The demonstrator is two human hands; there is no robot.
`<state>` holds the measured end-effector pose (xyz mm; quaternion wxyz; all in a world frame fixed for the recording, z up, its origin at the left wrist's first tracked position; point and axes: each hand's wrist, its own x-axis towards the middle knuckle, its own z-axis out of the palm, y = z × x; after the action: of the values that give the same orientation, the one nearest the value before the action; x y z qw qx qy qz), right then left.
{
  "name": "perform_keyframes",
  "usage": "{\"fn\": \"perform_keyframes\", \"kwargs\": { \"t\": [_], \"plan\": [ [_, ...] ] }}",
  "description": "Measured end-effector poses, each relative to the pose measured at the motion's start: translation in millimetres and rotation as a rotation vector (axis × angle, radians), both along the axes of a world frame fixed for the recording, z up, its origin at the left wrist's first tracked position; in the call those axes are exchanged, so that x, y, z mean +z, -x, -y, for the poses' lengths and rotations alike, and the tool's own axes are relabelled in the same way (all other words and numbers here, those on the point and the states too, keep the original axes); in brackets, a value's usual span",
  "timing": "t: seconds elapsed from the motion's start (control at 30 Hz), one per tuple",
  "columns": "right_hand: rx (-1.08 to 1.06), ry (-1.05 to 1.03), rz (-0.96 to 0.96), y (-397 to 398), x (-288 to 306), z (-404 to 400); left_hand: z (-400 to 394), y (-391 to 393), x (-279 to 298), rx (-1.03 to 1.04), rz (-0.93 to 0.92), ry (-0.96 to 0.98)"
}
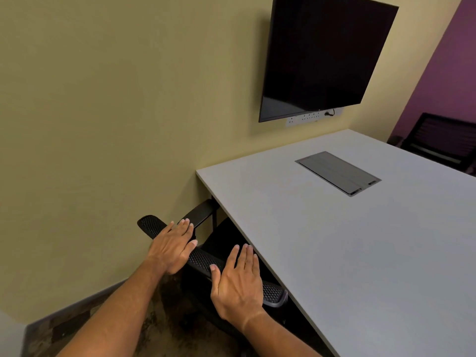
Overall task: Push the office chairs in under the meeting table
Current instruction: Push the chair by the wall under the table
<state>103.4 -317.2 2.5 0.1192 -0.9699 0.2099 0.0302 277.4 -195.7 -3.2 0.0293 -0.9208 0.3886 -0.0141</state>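
A black mesh-backed office chair [201,258] stands at the near edge of the pale grey meeting table [347,240], its seat and one armrest partly under the tabletop. My left hand [173,247] lies flat on the top rim of the chair back, fingers extended and together. My right hand [238,279] rests flat on the same rim further right, palm down. Neither hand curls around the rim. The chair's base and wheels are hidden by the backrest and my arms.
A beige wall [103,124] runs close along the chair's left side. A dark wall screen [327,55] hangs above the table's far end. A grey cable hatch [337,173] is set into the tabletop. Another black chair [443,143] stands at the far right by a purple wall.
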Motion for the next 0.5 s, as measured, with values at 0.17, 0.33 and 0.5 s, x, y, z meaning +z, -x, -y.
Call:
{"fn": "perform_keyframes", "kwargs": {
  "t": [0.17, 0.33, 0.5],
  "plan": [
    [-0.054, -0.022, 0.016, -29, 0, 3, 15, -38, 1, -0.073, -0.006, -0.029],
    [-0.136, -0.032, 0.022, -64, -2, 6, 34, -81, 2, -0.152, -0.015, -0.006],
    [-0.239, -0.041, 0.022, -100, -3, 14, 60, -125, 0, -0.234, -0.011, 0.009]
  ]
}}
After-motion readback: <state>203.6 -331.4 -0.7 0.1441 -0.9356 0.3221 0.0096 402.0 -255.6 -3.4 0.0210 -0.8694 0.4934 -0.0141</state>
